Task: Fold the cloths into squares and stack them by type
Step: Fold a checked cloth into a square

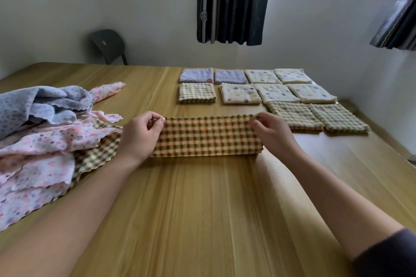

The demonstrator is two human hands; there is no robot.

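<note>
Head view. Clerk: Item, checked cloth [207, 136], position?
Checker: On the surface [202, 209], folded to a strip, straight ahead, long axis left to right, spanning both hands.
Clerk: Hands?
Checker: Left hand [140, 135] pinches the strip's far left corner; right hand [273, 134] pinches the far right corner. Each holds one end, neither nearer.
Clerk: Next fold?
Checker: Probably end over end along that axis; folded checked squares [295, 116] lie just beyond the right hand.
</note>
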